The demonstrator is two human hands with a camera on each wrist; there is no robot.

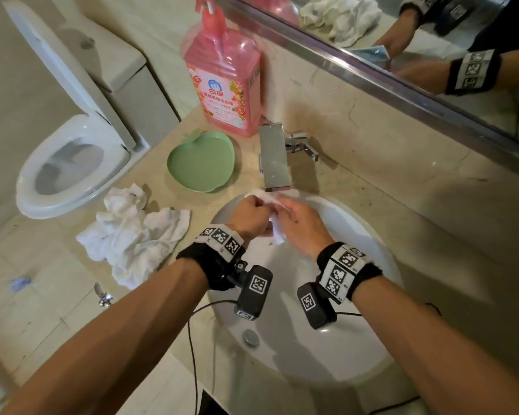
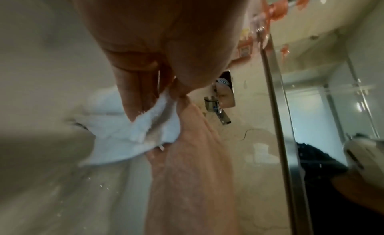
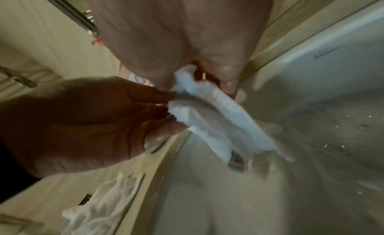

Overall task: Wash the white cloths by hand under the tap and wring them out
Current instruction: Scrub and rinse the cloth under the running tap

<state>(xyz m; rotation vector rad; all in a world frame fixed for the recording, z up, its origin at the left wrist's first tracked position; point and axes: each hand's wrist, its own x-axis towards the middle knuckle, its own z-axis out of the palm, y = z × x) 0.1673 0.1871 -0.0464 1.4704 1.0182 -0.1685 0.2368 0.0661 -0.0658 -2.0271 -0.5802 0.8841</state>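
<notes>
Both hands hold one small white cloth over the white basin, just below the chrome tap spout. My left hand grips the cloth's left side with curled fingers. My right hand pinches the other side. In the left wrist view the wet cloth hangs from the left hand's fingers. In the right wrist view the cloth stretches between both hands, and the left hand sits at the left. Whether water runs from the tap I cannot tell.
A heap of white cloths lies on the beige counter left of the basin. A green apple-shaped dish and a pink detergent bottle stand behind it. A toilet is at the far left, a mirror at the back.
</notes>
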